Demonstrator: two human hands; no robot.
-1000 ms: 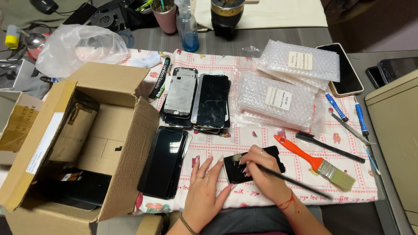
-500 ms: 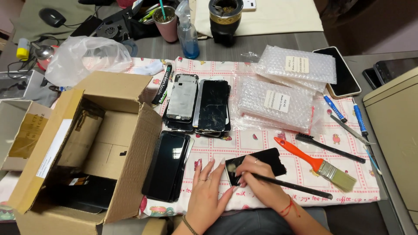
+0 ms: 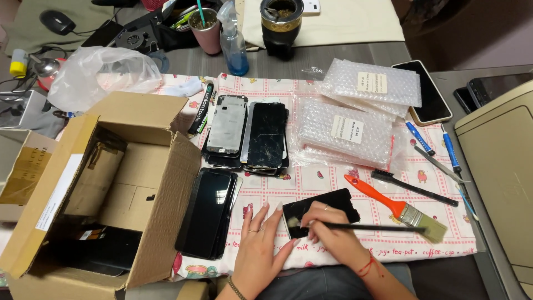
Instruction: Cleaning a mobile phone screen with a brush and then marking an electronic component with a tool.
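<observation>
Brushing the small dark phone part [image 3: 322, 208] works best with short, light strokes that run off its edge, so loosened dust lands on the patterned cloth [image 3: 333, 183] rather than back on the glass. The part lies flat on that cloth, near the front edge of the table, between the stack of black screens [image 3: 208, 219] and the orange-handled paintbrush [image 3: 397, 208]. The right hand [image 3: 333, 236] has its fingers closed around a thin black brush [image 3: 361, 226], its pale bristle tip resting on the part's left end. The left hand [image 3: 258, 247] holds nothing; it lies open with fingers spread, fingertips at the part's left corner, and should press just enough to keep the piece from sliding. Keeping the brush low and nearly flat looks wise, since the surface could scratch. The open cardboard box [image 3: 111, 183] stands well clear to the left.
</observation>
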